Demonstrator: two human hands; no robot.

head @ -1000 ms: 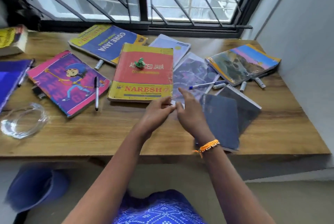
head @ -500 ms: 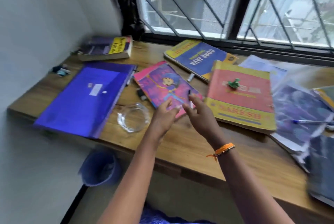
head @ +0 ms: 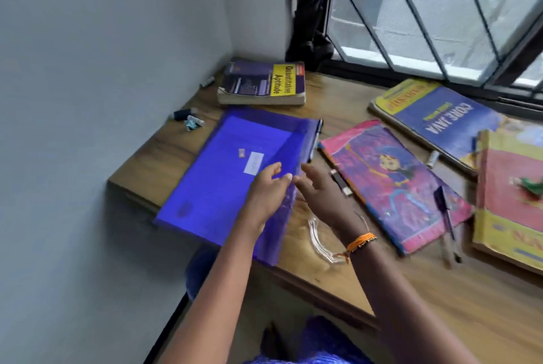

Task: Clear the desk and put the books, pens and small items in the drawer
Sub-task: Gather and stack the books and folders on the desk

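At the far left of the wooden desk (head: 338, 249), close to the grey wall, lie a small dark cylinder (head: 181, 114) and a pale crumpled bit (head: 194, 122) just beside it. Behind them, in the corner, a thick purple-and-yellow paperback (head: 261, 84) lies flat. In front of it a translucent blue plastic folder (head: 229, 178) lies flat and reaches the desk's front edge, with a dark pen (head: 316, 140) along its right side.

The left hand (head: 266, 191) is over the folder's right part, fingers loosely bent and gripping nothing; whether it touches the plastic is unclear. The right hand (head: 320, 196) — an orange thread band on its wrist — is just beside it, fingers relaxed and spread, holding nothing, above a clear glass dish (head: 323, 241).

Further right lies a pink-and-purple cartoon-cover book (head: 396, 184) with a small dark stick (head: 340, 183) at its left edge and a dark capped pen (head: 445, 211) across its lower right corner. Behind it is a blue-and-yellow paperback (head: 440, 119) — and at the right edge a red-and-yellow book (head: 511, 196).
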